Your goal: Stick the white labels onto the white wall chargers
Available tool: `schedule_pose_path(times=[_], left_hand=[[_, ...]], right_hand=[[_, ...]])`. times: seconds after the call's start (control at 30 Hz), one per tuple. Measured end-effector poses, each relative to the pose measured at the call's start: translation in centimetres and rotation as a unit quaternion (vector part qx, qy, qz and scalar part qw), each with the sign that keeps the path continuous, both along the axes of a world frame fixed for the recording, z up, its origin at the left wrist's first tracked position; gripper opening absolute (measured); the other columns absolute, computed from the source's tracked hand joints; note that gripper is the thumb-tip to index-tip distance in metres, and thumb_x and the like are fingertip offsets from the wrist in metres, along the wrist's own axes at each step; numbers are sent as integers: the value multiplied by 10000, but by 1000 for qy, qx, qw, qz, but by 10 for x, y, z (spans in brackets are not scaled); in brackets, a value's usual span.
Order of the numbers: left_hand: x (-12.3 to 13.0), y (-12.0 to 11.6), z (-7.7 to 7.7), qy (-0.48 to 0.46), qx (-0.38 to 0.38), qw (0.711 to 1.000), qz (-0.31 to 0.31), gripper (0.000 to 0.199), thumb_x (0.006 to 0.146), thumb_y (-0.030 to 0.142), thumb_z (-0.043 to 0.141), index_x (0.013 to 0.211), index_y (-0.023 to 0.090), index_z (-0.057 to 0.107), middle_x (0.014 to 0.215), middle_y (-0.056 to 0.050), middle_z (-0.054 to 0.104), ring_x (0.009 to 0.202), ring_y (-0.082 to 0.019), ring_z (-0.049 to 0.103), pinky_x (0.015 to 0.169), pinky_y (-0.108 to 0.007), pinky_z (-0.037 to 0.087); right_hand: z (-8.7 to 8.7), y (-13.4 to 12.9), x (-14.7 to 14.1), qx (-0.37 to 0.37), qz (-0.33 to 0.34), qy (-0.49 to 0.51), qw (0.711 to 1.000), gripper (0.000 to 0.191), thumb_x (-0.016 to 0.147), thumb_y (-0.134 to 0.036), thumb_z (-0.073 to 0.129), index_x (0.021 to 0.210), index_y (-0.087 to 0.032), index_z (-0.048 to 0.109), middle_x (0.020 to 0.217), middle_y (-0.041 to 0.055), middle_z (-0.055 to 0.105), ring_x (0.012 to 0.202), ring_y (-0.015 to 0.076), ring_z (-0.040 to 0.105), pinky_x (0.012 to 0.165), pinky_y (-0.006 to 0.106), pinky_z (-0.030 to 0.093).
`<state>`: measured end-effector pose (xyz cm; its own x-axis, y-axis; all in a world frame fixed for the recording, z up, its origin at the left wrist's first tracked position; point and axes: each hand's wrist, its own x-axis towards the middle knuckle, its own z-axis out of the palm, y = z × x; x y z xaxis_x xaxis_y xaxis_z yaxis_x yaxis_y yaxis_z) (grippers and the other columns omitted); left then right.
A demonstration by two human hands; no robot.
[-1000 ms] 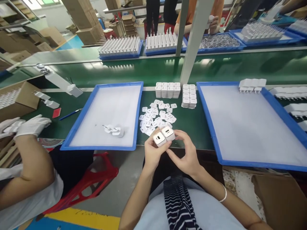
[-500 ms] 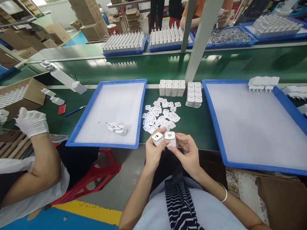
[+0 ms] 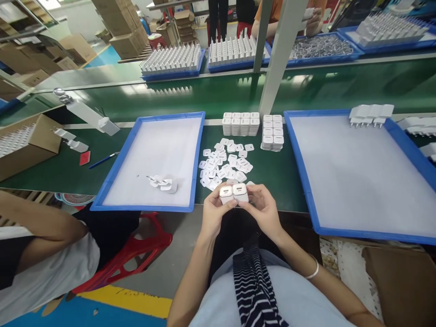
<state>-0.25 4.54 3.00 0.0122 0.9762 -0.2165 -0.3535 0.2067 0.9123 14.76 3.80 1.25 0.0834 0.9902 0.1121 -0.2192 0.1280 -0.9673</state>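
Two white USB chargers are held side by side above the bench's front edge, port faces turned up toward me. My left hand (image 3: 215, 210) is closed round the left charger (image 3: 226, 194), and my right hand (image 3: 264, 208) grips the right charger (image 3: 240, 192). The two chargers touch or nearly touch. Just beyond my fingers lies a loose pile of small white face plates (image 3: 225, 164). Behind the pile stand neat stacks of white plates (image 3: 240, 125), with another stack (image 3: 272, 133) to their right.
To the left, a blue-rimmed tray (image 3: 146, 150) holds a few white chargers (image 3: 163, 183). A second blue-rimmed tray (image 3: 361, 181) is on the right, with a row of chargers (image 3: 371, 114) at its far edge. A co-worker's arm (image 3: 41, 218) is at left, near a cardboard box (image 3: 44, 145).
The left charger has been turned level and brought in line against the right one. The co-worker's gloved hand at left has gone out of sight.
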Motion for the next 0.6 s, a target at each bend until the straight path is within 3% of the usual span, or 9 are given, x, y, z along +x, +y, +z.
schedule_pose_path(times=[0.13,0.33,0.47,0.6], left_hand=[[0,16,1,5,1,999,-47,544,571,192,948,1089,202,784,1217,-88,754,1147,-281,687,980,-378,551],[3,27,-3,5,18,995,-102,545,622,195,924,1144,234,773,1406,-95,665,1304,-317,612,1034,-391,530],[7,31,-8,12,40,996,-79,471,625,193,923,1074,246,789,1401,-84,666,1305,-305,613,1054,-385,515],[12,37,-5,67,95,993,-31,403,630,225,919,1012,220,788,1409,-101,646,1346,-317,579,1115,-422,478]], right_hand=[[-1,16,7,6,8,6,1000,315,769,-349,850,1005,-273,656,1039,47,665,1013,225,678,859,380,604],[-5,16,13,2,8,-1,1000,347,772,-422,838,1019,-278,642,1150,68,635,1099,246,675,887,395,612],[-8,19,14,-7,6,-31,999,326,789,-444,822,1010,-272,655,1143,63,653,1078,236,693,930,405,606],[-5,27,20,-7,7,-87,996,300,822,-468,781,1030,-266,703,1218,74,653,1179,254,656,988,409,573]])
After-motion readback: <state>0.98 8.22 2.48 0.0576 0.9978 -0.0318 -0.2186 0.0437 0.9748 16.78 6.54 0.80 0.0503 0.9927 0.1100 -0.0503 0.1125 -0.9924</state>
